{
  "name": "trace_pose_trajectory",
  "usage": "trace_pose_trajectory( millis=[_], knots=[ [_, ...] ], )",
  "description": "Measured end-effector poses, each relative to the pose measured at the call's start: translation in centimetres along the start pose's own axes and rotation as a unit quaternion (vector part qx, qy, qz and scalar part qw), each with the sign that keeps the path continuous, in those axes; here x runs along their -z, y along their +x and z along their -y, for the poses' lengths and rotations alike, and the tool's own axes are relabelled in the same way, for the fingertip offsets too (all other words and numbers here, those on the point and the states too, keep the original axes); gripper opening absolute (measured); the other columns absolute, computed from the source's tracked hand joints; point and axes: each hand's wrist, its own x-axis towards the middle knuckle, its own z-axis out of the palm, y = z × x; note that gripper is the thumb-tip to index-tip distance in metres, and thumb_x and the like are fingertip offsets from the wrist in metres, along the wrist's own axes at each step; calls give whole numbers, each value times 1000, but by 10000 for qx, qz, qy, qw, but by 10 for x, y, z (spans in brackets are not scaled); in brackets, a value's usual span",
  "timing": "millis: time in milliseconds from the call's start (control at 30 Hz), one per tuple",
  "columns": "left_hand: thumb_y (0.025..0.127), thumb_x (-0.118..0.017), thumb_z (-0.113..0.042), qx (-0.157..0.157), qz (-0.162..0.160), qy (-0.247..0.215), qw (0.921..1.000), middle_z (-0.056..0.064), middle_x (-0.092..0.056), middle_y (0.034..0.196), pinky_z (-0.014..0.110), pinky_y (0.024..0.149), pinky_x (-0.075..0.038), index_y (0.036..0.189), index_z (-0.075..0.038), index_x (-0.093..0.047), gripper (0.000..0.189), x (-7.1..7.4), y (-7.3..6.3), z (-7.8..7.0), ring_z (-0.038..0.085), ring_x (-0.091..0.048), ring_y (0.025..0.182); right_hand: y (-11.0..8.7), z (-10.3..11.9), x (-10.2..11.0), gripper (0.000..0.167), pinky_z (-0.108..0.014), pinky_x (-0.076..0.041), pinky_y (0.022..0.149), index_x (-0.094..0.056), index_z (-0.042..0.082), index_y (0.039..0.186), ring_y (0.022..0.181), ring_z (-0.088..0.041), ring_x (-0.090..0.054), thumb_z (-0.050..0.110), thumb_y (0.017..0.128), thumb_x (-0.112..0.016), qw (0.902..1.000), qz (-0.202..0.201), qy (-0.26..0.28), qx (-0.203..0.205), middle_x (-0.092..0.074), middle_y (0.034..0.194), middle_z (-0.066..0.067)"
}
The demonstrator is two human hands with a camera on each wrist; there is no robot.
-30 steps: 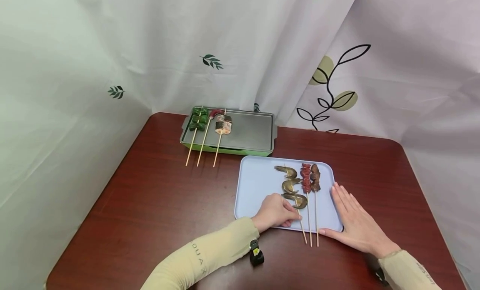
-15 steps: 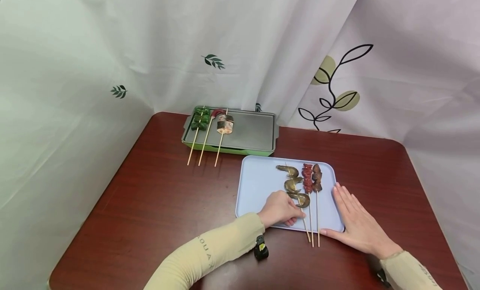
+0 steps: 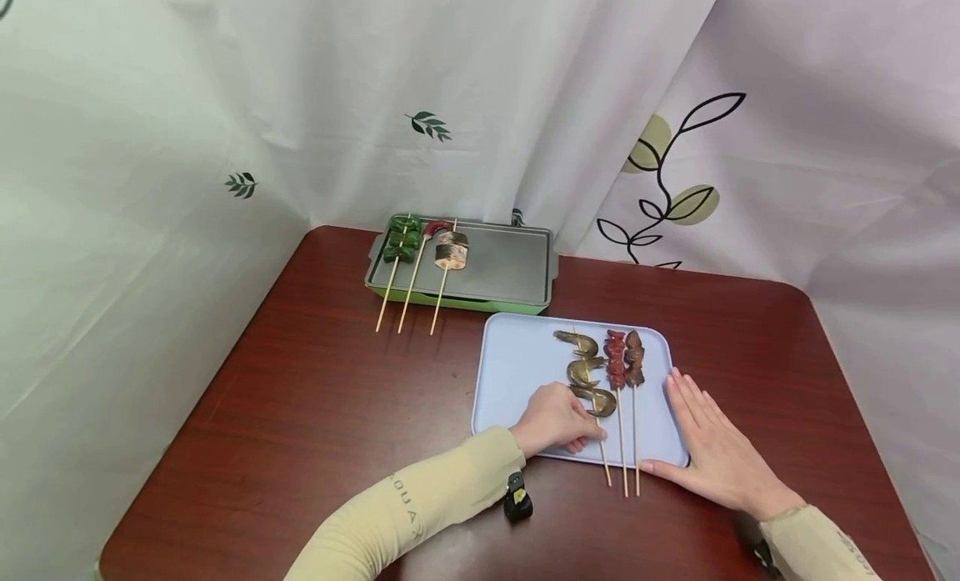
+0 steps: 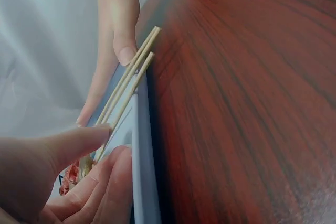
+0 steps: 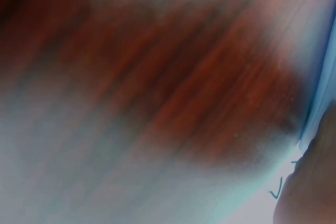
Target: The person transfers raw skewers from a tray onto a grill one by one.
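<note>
On the pale blue tray [image 3: 508, 364], my left hand [image 3: 557, 418] pinches the stick of a shrimp skewer [image 3: 587, 371] between thumb and fingers, just below its lowest shrimp. In the left wrist view the thumb [image 4: 79, 144] lies against the thin stick. Right of the shrimp lie a red meat skewer [image 3: 615, 360] and a brown meat skewer [image 3: 634, 358], their sticks jutting over the tray's near edge. My right hand [image 3: 723, 452] rests along the tray's right edge with straight fingers, the thumb at the near right corner. The right wrist view is blurred, showing little of that hand.
Behind the tray stands a green-sided grill with a grey plate [image 3: 510, 262]. Across its left part lie a green pepper skewer [image 3: 403, 237], a skewer with a red curled piece [image 3: 435, 228] and a thick pale-and-dark piece on a skewer [image 3: 452, 252]. Curtains border the reddish-brown table [image 3: 337, 414].
The shrimp skewer shifted slightly right, then its lower end swung back left, away from the red meat skewer's stick. My left hand moved with it; the right hand stays at the tray's edge.
</note>
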Motion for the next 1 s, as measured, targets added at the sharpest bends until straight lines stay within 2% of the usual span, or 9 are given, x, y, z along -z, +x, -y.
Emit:
trace_pose_trajectory(
  millis=[100,233,367,733,1000],
  knots=[
    [78,-87,-11,-76,-7,112,9999,-2,-64,51,21,46,-55,62,-13,-75,21,0,0,1,10,-64,43,-1,0,0,121,-33,-3,125,-22,-7,158,149,-40,-21,70,79,-73,10000,21,19,-21,-20,164,-24],
    [79,-82,-7,-11,38,-65,10000,-1,-65,52,22,47,-56,63,-12,-76,17,2,-1,2,11,-65,45,-1,1,-1,121,-32,-3,124,-21,-6,158,149,-41,-20,70,80,-73,10000,43,26,-46,-19,164,-23],
    [81,-81,-4,102,155,-493,9986,3,-67,55,24,50,-59,69,-8,-76,13,7,-5,2,13,-67,49,0,0,-1,121,-33,-3,124,-21,-6,158,150,-40,-20,70,80,-73,10000,48,6,-46,-19,164,-24],
    [85,-71,3,50,454,-1499,9877,7,-70,65,28,53,-61,85,2,-72,1,23,-17,6,13,-66,51,0,0,0,120,-37,-7,125,-22,-7,158,148,-42,-23,70,80,-73,10000,4,-46,-12,-20,164,-24],
    [78,-76,10,197,443,-1965,9793,14,-70,69,29,53,-61,99,6,-71,22,35,-27,15,14,-65,52,0,0,-1,121,-36,-6,125,-24,-8,157,148,-42,-23,70,79,-73,10000,-21,-51,22,-21,163,-25]
  ],
)
